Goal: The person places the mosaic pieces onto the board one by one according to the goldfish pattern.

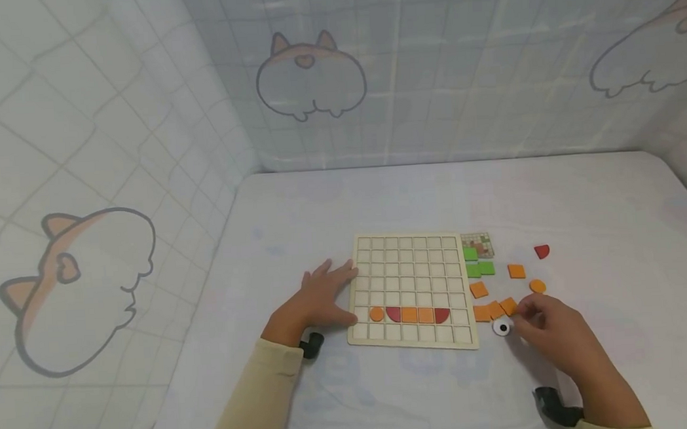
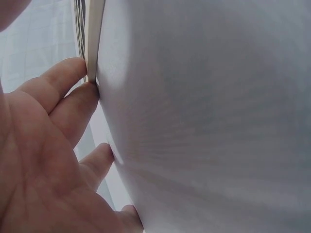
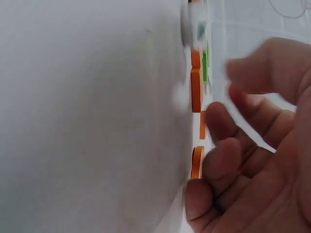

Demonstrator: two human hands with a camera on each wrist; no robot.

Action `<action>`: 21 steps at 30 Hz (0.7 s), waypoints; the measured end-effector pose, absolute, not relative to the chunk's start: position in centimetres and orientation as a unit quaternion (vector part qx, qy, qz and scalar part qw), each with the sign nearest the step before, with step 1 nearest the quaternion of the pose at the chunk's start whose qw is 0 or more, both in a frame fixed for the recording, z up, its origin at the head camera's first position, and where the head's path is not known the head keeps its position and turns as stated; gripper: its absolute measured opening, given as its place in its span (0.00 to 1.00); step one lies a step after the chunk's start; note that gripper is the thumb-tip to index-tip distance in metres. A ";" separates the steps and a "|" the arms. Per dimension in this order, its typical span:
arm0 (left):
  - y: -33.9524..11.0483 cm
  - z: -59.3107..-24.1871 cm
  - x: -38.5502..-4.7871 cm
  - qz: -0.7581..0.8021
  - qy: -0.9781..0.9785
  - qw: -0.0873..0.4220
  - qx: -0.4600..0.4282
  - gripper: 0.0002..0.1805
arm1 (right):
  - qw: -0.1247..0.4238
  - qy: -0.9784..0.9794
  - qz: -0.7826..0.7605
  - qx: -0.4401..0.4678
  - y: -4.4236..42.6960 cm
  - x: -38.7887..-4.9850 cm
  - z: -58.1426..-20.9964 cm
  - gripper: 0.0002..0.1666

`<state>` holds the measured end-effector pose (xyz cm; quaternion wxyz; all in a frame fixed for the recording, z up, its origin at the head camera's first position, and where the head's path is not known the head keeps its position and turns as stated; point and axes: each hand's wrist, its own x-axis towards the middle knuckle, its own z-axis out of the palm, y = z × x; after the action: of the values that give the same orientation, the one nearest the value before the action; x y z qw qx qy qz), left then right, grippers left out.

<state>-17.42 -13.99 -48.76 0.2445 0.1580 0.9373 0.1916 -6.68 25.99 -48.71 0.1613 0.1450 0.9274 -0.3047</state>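
Observation:
A pale wooden grid board [image 1: 407, 289] lies on the table. In one lower row sit an orange disc [image 1: 376, 313], a red half-round piece [image 1: 393, 314], two orange squares [image 1: 409, 315] and another red half-round piece [image 1: 441, 315]. My left hand [image 1: 324, 299] is spread, its fingertips touching the board's left edge, as the left wrist view [image 2: 53, 141] also shows. My right hand [image 1: 554, 329], fingers bent, hovers beside an orange square [image 1: 508, 306] and a white eye disc [image 1: 502, 327]. A reddish spot shows by its thumb in the right wrist view; whether anything is pinched is unclear.
Right of the board lie several green squares [image 1: 486, 268], loose orange squares [image 1: 516, 271], an orange disc [image 1: 537, 286] and a red half-round piece [image 1: 542, 251]. A small patterned card [image 1: 478, 242] touches the board's upper right. White tiled-print walls [image 1: 429, 71] border the table.

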 end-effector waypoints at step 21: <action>-14.1 -48.9 -17.6 0.190 0.936 0.250 0.158 0.52 | 0.203 0.946 -0.233 0.101 22.4 -6.3 -48.4 0.27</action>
<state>-17.59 -14.10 -48.91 0.2496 0.1583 0.9362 0.1902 -6.29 22.38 -48.39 0.2030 0.1011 0.9458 -0.2326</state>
